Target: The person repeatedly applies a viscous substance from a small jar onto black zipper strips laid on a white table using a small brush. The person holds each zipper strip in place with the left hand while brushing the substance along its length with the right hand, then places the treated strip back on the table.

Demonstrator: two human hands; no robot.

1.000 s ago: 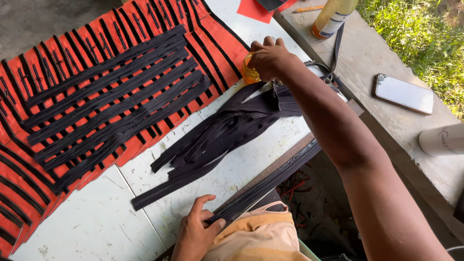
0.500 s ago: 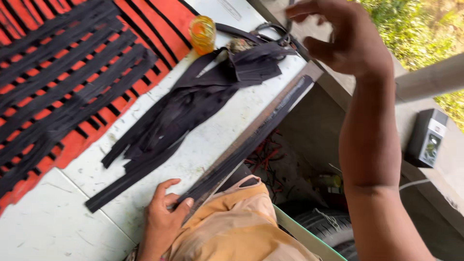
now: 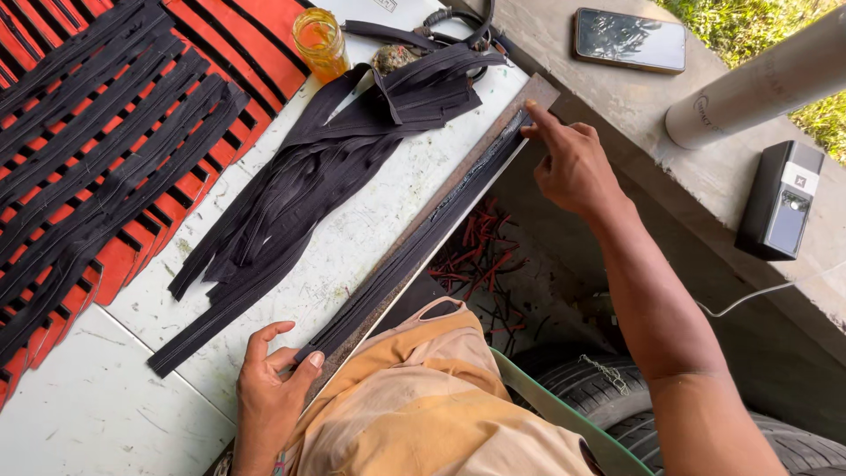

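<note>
— So where are the hands?

— Both on the long black strip (image 3: 423, 238) lying along the tabletop (image 3: 352, 256) edge. The left hand (image 3: 269, 388) presses its near end at six o'clock, fingers flat, gripping nothing. The right hand (image 3: 573, 167) pinches the far end at one o'clock, probably to keep it taut and straight.

— And beside it?

— A loose pile of strips (image 3: 326, 167) at eleven o'clock, with an orange jar (image 3: 320, 40) beyond.

Setting was an open-air craft workshop: white tiled worktable (image 3: 106, 414) laid with cut black rubber strips (image 3: 291, 194) and red sheet (image 3: 220, 35), scrap offcuts (image 3: 480, 256) on the floor, tyre (image 3: 608, 414) below, grass (image 3: 749, 18) beyond concrete ledge (image 3: 705, 176).
</note>
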